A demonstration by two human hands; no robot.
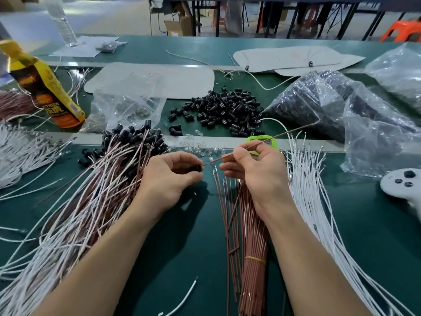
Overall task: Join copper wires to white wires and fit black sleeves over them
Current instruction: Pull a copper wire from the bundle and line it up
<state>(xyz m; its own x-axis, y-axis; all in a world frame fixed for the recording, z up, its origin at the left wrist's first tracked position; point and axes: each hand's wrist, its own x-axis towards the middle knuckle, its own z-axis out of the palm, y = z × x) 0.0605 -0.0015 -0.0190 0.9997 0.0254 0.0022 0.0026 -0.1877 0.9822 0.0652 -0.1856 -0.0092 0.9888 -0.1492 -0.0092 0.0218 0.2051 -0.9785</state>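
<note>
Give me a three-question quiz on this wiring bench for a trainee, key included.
1. True or false: the left hand holds a black sleeve.
2. The right hand pinches: A a white wire; B a copper wire; C a bottle.
3. What colour is the band round the tied copper bundle?
Key: 1 true; 2 B; 3 yellow.

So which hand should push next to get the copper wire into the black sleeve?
Right, probably: the right hand pinches the copper wire near its tip, aimed at the black sleeve; the left hand just grips that sleeve.
</note>
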